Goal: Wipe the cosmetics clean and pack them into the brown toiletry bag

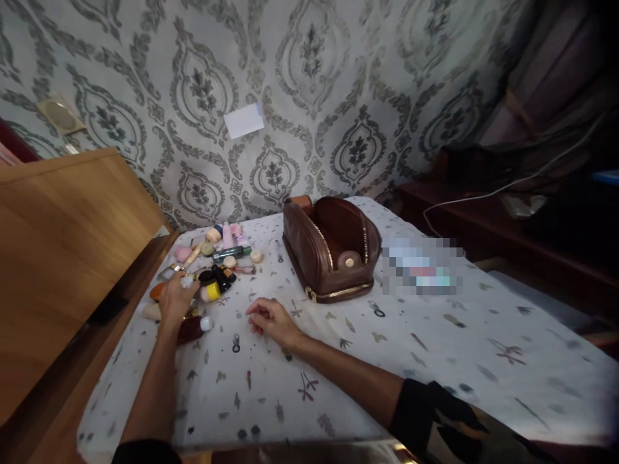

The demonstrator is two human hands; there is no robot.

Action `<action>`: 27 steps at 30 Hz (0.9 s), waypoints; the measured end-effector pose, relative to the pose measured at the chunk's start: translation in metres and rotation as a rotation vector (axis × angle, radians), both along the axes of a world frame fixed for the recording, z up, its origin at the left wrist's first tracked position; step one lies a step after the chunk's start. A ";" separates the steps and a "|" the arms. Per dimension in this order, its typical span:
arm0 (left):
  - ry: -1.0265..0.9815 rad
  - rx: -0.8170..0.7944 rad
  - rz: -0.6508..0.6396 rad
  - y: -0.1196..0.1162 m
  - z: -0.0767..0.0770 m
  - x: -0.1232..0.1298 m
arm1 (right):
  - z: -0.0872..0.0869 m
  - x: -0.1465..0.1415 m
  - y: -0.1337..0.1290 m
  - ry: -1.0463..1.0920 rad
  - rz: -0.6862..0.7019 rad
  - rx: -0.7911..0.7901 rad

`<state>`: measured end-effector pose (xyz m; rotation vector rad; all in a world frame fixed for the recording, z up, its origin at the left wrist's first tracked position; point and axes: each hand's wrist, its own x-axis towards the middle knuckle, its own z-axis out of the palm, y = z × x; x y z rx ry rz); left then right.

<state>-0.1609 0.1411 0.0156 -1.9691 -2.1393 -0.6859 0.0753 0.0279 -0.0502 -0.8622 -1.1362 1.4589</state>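
Note:
My left hand (176,300) is at the near left of a group of cosmetics, fingers bent around a small item with a whitish top (186,281); the rest of it is hidden. Just below that hand lies a dark red bottle (191,328) with a white cap. A yellow-capped jar (211,292) and several black containers (221,278) are close to its right. My right hand (275,322) hovers low over the cloth, fingers loosely curled, with nothing visible in them. Beyond it stands a brown leather toiletry bag (309,258), unzipped and gaping.
Further back are a dark green bottle (229,254), a pink tube (227,236) and a round cream-coloured jar (256,256). A wooden panel (72,258) borders the table on the left. A blurred-out flat object (420,265) lies right of the bag, on the patterned tablecloth (435,361).

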 end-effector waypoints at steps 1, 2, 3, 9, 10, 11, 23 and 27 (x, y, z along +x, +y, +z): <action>-0.025 0.035 -0.017 0.002 0.001 0.001 | 0.000 0.000 0.001 0.012 0.000 -0.004; -0.063 0.065 -0.036 0.005 0.002 0.002 | -0.001 0.001 0.002 0.029 0.001 -0.008; -0.114 0.091 -0.057 0.009 0.004 0.003 | -0.001 0.001 0.003 0.049 0.004 -0.013; -0.743 0.214 -0.298 0.023 0.016 0.035 | 0.002 0.006 0.006 0.234 0.003 -0.099; -0.881 0.197 -0.338 0.020 0.016 0.046 | 0.004 0.008 0.006 0.279 0.001 -0.124; -1.020 0.170 -0.366 0.016 0.016 0.058 | 0.006 0.010 0.006 0.324 -0.001 -0.151; -1.249 -0.090 -0.645 -0.046 -0.023 0.139 | 0.013 0.023 0.014 0.570 -0.093 -0.190; -1.124 -0.084 -0.744 -0.058 -0.026 0.140 | 0.013 0.024 0.015 0.596 -0.120 -0.197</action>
